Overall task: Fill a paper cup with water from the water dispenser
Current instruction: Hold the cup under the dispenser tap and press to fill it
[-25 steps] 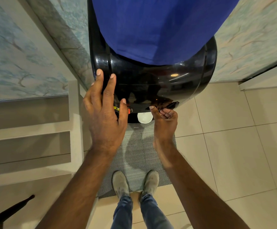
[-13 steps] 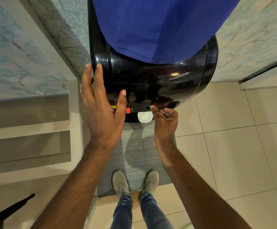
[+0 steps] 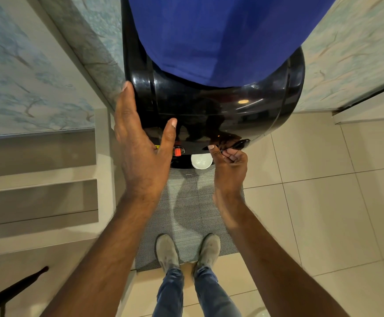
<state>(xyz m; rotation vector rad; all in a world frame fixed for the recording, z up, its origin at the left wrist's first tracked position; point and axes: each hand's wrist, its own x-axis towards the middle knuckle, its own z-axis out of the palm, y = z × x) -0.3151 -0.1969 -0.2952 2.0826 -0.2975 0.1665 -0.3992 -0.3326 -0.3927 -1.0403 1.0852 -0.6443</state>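
Straight below me stands a glossy black water dispenser [image 3: 220, 110] with a blue-covered bottle [image 3: 220, 30] on top. A white paper cup [image 3: 201, 161] sits under the taps at the dispenser's front, seen from above. My right hand [image 3: 231, 165] is closed around the black tap lever [image 3: 240, 144] just right of the cup. A red tap [image 3: 177, 151] sticks out left of the cup. My left hand [image 3: 140, 145] lies flat against the dispenser's left side, fingers stretched and thumb spread toward the front.
A grey woven mat [image 3: 186, 213] lies on the beige tiled floor in front of the dispenser, and my shoes [image 3: 167, 250] stand on it. Steps [image 3: 37, 186] and a marbled wall [image 3: 26, 76] close in on the left. A dark stick [image 3: 10, 291] crosses the lower left corner.
My left hand has slid from the dispenser's front face leftward onto its side. My right hand has stayed on the tap lever and the cup has not moved.
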